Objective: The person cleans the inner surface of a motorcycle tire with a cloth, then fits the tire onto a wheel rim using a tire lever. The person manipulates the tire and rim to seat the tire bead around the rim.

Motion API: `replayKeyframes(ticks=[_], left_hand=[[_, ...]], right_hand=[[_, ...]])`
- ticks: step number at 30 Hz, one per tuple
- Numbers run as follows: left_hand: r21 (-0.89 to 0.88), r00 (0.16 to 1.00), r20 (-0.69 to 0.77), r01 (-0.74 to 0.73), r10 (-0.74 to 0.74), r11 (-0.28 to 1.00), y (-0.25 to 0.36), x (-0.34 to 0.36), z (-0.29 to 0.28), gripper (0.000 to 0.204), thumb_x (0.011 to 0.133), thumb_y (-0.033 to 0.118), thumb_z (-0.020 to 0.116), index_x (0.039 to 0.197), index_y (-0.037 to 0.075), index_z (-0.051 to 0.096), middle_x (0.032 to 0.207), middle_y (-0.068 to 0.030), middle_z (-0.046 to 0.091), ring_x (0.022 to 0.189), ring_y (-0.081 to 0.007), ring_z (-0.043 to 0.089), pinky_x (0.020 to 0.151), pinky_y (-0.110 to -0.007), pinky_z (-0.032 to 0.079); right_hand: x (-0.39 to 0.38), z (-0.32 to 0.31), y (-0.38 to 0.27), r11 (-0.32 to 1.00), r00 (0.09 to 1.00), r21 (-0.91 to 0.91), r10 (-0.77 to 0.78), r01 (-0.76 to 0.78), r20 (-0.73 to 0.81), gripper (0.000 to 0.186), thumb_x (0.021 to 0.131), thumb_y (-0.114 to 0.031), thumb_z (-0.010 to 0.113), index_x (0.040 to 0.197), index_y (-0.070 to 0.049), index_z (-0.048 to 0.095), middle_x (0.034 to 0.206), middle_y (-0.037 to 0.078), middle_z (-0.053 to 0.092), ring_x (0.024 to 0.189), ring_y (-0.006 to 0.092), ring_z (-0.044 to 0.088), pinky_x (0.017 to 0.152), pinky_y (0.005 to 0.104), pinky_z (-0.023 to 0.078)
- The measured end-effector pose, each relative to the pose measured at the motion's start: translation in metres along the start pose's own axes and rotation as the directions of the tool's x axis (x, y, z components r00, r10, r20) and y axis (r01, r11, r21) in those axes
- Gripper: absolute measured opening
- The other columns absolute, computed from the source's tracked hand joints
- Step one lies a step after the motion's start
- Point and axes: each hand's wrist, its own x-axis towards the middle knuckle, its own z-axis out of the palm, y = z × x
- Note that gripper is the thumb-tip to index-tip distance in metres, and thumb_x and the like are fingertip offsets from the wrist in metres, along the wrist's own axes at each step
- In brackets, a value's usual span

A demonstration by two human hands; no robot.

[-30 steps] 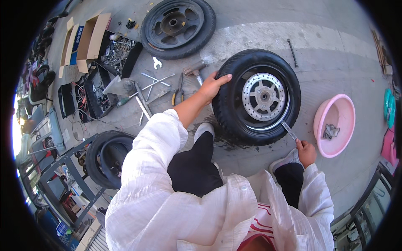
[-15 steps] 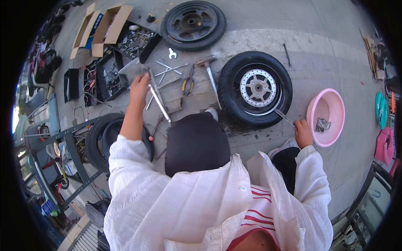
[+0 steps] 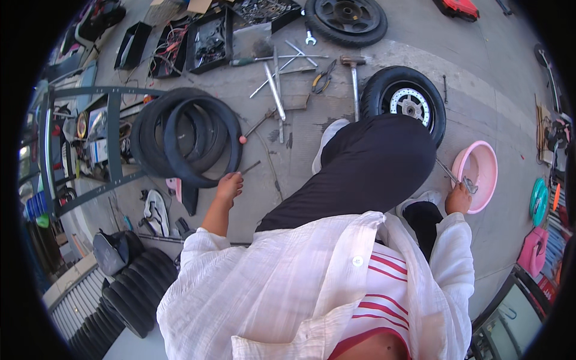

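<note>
My right hand (image 3: pixel 458 198) is closed on a flat metal tyre lever (image 3: pixel 446 170), beside the pink bowl (image 3: pixel 493 171). The lever points toward the wheel with a black tyre (image 3: pixel 441 123), but my knee hides its far part. At the left, my left hand (image 3: pixel 228 186) has curled fingers, low beside a stack of black tyres (image 3: pixel 187 174). A thin dark rod (image 3: pixel 252 166) reaches to its fingertips; whether they grip it is hidden. Ahead of that hand lie a hammer with a pink-red handle end (image 3: pixel 258 125) and a bright metal bar (image 3: pixel 273 90).
Pliers (image 3: pixel 324 78), a larger hammer (image 3: pixel 354 84), an open-end wrench (image 3: pixel 309 37) and a screwdriver (image 3: pixel 246 61) lie on the ground. Black parts trays (image 3: pixel 207 45) and another wheel (image 3: pixel 351 21) stand farther off. A metal frame (image 3: pixel 114 135) borders the left.
My left hand has left the metal bars and moved back toward me, beside the tyre stack. My view has turned left, and my knee now covers part of the wheel. The right hand still grips the lever.
</note>
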Motion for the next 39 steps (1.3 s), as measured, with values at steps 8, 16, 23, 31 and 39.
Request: replayKeyframes(ticks=[8,16,23,31,39], left_hand=[[0.110,0.994,0.047,0.091,-0.096,0.990,-0.054,-0.010,0.006,0.030,0.096,0.033,0.062,0.112,0.008,0.062,0.090,-0.0014,0.062,0.078,-0.0130,0.056,0.069,-0.032,0.048],[0.258,0.986,0.090,0.114,-0.142,0.959,-0.088,0.032,-0.005,0.030,0.097,0.031,0.062,0.117,0.008,0.060,0.085,-0.0054,0.063,0.068,-0.0171,0.058,0.057,-0.034,0.050],[0.338,0.974,0.223,-0.118,0.042,0.934,0.007,0.034,0.041,0.030,0.097,0.031,0.061,0.115,0.008,0.062,0.093,-0.0045,0.064,0.075,-0.0147,0.059,0.062,-0.030,0.049],[0.327,0.963,0.267,-0.128,0.038,0.937,0.045,0.039,0.071,0.034,0.098,0.030,0.061,0.121,0.006,0.061,0.088,-0.0012,0.062,0.071,-0.0124,0.058,0.061,-0.029,0.047],[0.404,0.957,0.287,-0.154,0.035,0.902,0.101,0.033,0.110,0.033,0.099,0.025,0.061,0.124,0.004,0.057,0.081,-0.0012,0.060,0.063,-0.0106,0.054,0.053,-0.026,0.042]], right_hand=[[-0.009,-0.015,0.009,0.992,0.974,0.076,0.080,-0.098,0.211,0.054,0.090,-0.028,0.066,0.139,-0.008,0.054,0.148,0.009,0.051,0.134,0.0274,0.052,0.105,0.0459,0.046],[-0.005,-0.009,0.004,0.980,0.972,0.123,0.132,-0.158,0.194,0.067,0.085,-0.033,0.076,0.140,-0.006,0.051,0.150,0.009,0.046,0.139,0.0288,0.046,0.105,0.0463,0.048],[-0.025,0.015,0.012,0.947,0.955,0.225,0.174,-0.229,0.241,0.085,0.083,-0.037,0.078,0.151,-0.002,0.039,0.157,0.011,0.038,0.144,0.0317,0.040,0.110,0.0436,0.045],[-0.015,0.010,0.012,0.930,0.920,0.300,0.089,-0.215,0.382,0.096,0.083,-0.040,0.079,0.160,-0.022,0.025,0.163,0.016,0.027,0.148,0.0384,0.033,0.115,0.0466,0.039],[-0.004,0.063,0.007,0.889,0.846,0.362,0.049,-0.279,0.531,0.101,0.084,-0.045,0.077,0.162,-0.025,0.016,0.166,0.023,0.016,0.149,0.0414,0.030,0.118,0.0442,0.036]])
